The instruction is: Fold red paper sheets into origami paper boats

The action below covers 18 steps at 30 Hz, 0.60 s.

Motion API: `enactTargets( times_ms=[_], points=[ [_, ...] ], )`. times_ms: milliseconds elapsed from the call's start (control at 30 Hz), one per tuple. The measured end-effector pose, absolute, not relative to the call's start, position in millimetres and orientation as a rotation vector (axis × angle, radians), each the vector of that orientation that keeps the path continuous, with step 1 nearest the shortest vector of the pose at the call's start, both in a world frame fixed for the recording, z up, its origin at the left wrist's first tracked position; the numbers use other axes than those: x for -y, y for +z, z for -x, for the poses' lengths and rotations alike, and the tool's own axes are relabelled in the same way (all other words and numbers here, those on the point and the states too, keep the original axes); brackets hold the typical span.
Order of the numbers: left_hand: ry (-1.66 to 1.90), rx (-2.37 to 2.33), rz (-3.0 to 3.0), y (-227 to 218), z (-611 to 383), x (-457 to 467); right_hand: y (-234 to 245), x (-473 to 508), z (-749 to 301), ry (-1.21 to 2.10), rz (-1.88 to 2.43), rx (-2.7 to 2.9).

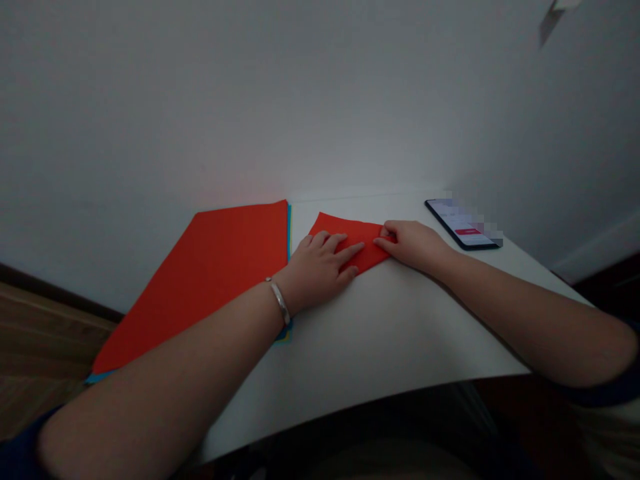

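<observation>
A folded piece of red paper (357,232) lies on the white table (390,333) between my hands. My left hand (323,267) rests flat on the paper's left part, fingers spread and pointing right. A silver bracelet (279,301) circles my left wrist. At the paper's right end, my right hand (413,241) is closed, with thumb and curled fingers pinching the edge there. That corner of the paper is partly hidden by the fingers.
To the left lies a stack of large coloured sheets (225,253), red on top, with blue and yellow edges below. A phone (463,223) with a lit screen lies at the right. The wall (300,100) borders the table's back edge.
</observation>
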<state>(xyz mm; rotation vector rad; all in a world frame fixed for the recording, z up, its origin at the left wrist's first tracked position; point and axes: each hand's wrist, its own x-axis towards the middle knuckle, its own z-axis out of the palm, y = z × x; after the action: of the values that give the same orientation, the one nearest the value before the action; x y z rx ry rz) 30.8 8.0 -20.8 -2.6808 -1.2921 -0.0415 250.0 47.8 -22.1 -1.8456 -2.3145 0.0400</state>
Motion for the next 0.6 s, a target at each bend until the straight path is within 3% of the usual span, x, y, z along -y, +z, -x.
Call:
enactTargets(
  times_ms=[600],
  points=[
    [-0.275,1.205,2.849,-27,-31,-23,-23,-49,-249,0.052,1.751,2.345]
  ],
)
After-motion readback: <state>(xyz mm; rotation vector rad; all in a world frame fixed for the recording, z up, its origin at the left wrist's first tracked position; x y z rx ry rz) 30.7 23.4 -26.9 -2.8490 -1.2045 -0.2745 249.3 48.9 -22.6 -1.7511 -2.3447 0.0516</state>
